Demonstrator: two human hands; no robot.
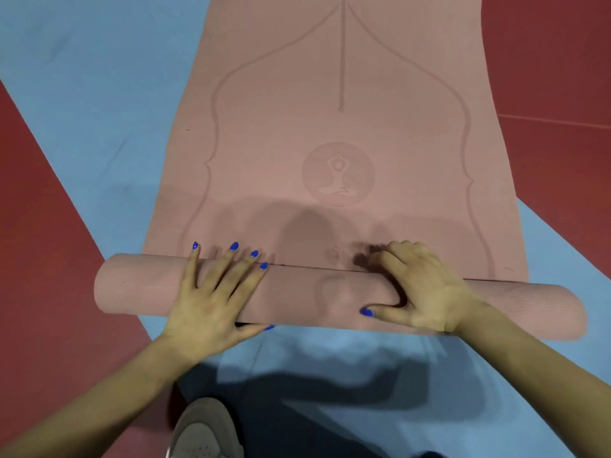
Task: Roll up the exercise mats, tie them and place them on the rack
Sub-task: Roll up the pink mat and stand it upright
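A pink exercise mat (340,94) with an embossed yoga figure lies flat on the floor and stretches away from me. Its near end is wound into a thick roll (139,285) that runs across the view from left to right. My left hand (215,292) presses on top of the roll left of centre, fingers straight and spread. My right hand (420,289) sits on the roll right of centre, its fingers curled over the far side and its thumb along the near side. The fingertips of that hand are blurred.
Blue floor (99,110) lies under and around the mat, with red floor (555,61) at the far right and the left. My grey shoe (205,428) and dark trouser leg (297,424) are at the bottom centre, just behind the roll.
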